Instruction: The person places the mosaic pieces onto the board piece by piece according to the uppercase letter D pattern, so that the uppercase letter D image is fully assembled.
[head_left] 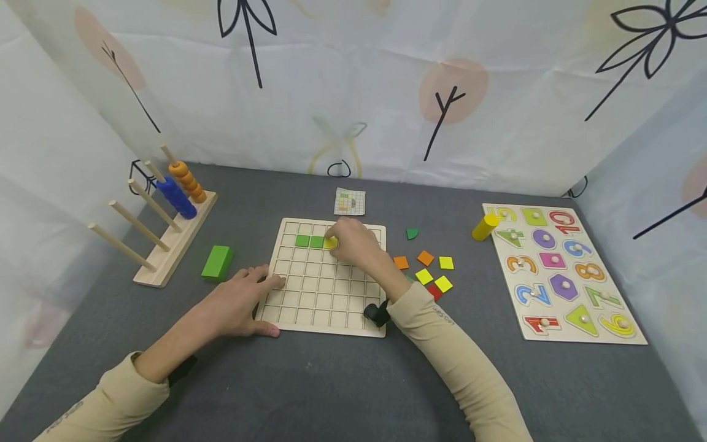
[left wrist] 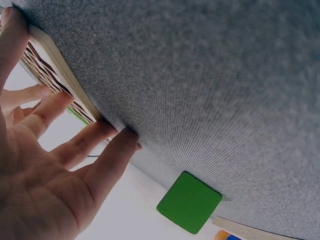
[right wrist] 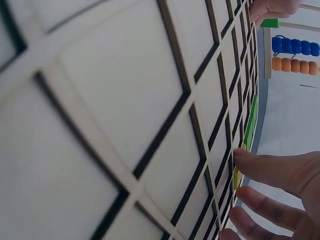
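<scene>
Yellow tile [head_left: 331, 243] lies on the grid board [head_left: 308, 299], just right of two green tiles [head_left: 316, 242], pinched by the nearer right hand [head_left: 355, 244]. Farther off, the left hand [head_left: 240, 303] touches the board's edge, fingers spread.

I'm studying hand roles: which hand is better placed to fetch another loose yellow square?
Probably the right hand: the loose yellow squares lie right of the grid board, on its side. The left hand rests at the board's left edge, farther away.
</scene>
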Motion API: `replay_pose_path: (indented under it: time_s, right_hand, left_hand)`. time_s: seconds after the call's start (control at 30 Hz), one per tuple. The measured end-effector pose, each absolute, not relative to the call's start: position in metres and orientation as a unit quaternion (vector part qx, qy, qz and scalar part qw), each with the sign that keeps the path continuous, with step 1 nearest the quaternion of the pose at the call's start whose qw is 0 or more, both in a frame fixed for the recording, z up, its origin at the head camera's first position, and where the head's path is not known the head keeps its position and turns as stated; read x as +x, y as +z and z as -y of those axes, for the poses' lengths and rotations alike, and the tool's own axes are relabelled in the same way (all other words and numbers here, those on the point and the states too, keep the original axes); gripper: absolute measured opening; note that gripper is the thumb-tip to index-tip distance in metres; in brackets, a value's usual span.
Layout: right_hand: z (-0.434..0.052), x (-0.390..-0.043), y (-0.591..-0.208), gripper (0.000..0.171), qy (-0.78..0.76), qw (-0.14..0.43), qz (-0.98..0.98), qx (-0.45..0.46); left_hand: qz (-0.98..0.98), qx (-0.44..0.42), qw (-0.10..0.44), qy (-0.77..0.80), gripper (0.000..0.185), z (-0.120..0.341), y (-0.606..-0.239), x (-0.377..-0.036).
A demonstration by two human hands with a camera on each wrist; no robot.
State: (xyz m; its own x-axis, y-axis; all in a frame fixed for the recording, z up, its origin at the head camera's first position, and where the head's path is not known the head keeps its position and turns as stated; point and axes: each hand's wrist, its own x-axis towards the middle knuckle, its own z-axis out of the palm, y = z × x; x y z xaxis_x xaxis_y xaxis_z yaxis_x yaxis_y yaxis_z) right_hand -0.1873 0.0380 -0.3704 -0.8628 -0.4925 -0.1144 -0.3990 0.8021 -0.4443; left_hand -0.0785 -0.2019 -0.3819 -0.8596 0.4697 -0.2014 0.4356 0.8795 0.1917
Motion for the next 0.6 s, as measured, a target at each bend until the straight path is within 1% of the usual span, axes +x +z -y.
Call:
replay_pose_path:
  time_s: [0.27, 0.6]
  right_hand:
    - [-0.053, -0.191, -0.366, 0.034, -0.207, 0.111, -0.950, -0.208]
    - [-0.089, -0.198, -0.359, 0.032, -0.220, 0.102, -0.956, -0.167]
  left_hand:
    - [-0.961, 0.237, 0.122, 0.071, 0.091, 0.201, -0.380, -0.078]
    - [-0.962, 0.235, 0.119, 0.066, 0.092, 0.201, -0.381, -0.077]
